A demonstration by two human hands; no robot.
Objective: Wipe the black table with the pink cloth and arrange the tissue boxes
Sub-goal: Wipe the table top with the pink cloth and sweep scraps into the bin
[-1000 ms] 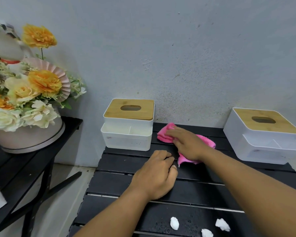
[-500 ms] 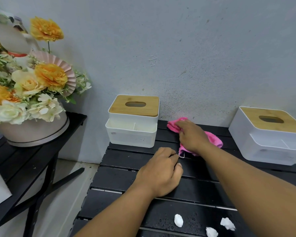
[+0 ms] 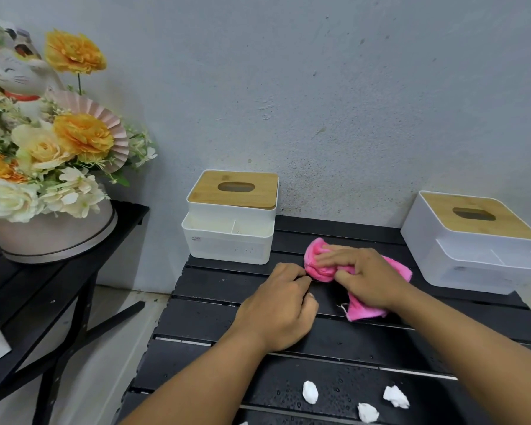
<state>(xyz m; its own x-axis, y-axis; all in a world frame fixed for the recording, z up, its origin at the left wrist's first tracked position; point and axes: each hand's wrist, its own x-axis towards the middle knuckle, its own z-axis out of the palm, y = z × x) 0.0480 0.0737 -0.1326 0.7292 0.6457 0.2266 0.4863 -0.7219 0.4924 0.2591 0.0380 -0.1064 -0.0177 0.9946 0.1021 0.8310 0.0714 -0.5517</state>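
Item one: the black slatted tabletop [image 3: 215,314], set against a grey wall [image 3: 319,102], with water droplets on its near slats. Item two: the pink cloth [image 3: 314,269], bunched, lay toward the tabletop's far edge, between the two boxes and apart from both. My right hand [image 3: 365,277] lay on top of it, its fingers [image 3: 337,256] bent over the bunched folds and the thumb tucked against them, gripping the cloth and holding it down on the slats; one corner trailed out beneath my palm toward the near edge. Item three: my left hand [image 3: 284,308] rested on the tabletop just left of the cloth, its fingers [image 3: 292,269] curled under into a loose fist, with nothing seen in it. Item four: the left tissue box [image 3: 227,228], white with a wooden slotted lid and a front tray, stood at the far left corner. Item five: the right tissue box [image 3: 472,250], of the same make, stood at the far right corner, turned at an angle. Item six: three white tissue wads [image 3: 310,392] lay near the near edge. Item seven: a flower arrangement [image 3: 52,154] with a cat figurine [image 3: 16,72] stood on a separate side table [image 3: 28,286] to the left.
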